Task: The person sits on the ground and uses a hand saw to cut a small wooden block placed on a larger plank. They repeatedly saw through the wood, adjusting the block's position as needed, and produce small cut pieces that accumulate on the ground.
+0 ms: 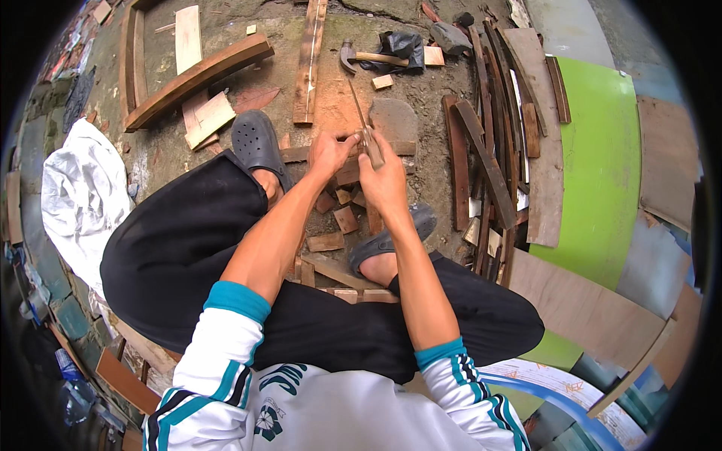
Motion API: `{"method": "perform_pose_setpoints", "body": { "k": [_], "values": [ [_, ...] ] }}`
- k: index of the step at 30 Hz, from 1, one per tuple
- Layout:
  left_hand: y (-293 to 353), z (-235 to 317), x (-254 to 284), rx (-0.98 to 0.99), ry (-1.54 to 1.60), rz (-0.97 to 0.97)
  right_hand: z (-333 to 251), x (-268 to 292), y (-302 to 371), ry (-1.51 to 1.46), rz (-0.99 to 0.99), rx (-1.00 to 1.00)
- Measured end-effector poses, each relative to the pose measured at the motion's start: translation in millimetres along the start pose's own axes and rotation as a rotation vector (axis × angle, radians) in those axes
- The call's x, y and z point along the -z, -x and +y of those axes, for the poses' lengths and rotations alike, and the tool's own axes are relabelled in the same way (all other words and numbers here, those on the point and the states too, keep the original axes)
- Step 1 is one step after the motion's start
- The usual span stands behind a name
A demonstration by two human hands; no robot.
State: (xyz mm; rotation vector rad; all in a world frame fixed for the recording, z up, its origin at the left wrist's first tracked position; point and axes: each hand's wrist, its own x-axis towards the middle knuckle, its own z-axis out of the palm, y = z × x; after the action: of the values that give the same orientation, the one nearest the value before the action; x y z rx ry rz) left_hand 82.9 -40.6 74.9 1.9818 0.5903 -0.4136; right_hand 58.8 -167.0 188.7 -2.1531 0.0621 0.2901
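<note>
A long, thin-bladed tool with a wooden handle, seen edge-on and looking like a handsaw (356, 101), points away from me over the ground. My right hand (382, 177) is closed round its handle. Beside it, my left hand (331, 154) pinches with thumb and forefinger where the blade meets the handle; the exact contact is too small to make out. Below both hands lies a wooden strip (295, 154), crossing the ground near a flat grey stone (394, 120). Small wood offcuts (346, 219) lie scattered between my feet.
Ahead lie a claw hammer (380, 58), a black plastic bag (404, 46) and a long plank (308, 68). A curved beam (195, 81) rests at the left, beyond a white sack (83, 195). Dark wood strips (489, 165) and a green panel (594, 165) line the right.
</note>
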Motion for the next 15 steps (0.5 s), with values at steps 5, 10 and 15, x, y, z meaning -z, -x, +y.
{"method": "perform_pose_setpoints", "body": {
  "k": [5,10,15],
  "values": [
    [0,-16,-1,-0.049,0.041,0.061,-56,86,182,-0.014,-0.142,-0.045],
    [2,-13,3,0.016,0.043,0.015,-7,35,90,-0.024,-0.019,0.119],
    [0,-10,-6,-0.038,-0.007,0.014,-13,6,-9,0.024,-0.063,-0.093]
  ]
}}
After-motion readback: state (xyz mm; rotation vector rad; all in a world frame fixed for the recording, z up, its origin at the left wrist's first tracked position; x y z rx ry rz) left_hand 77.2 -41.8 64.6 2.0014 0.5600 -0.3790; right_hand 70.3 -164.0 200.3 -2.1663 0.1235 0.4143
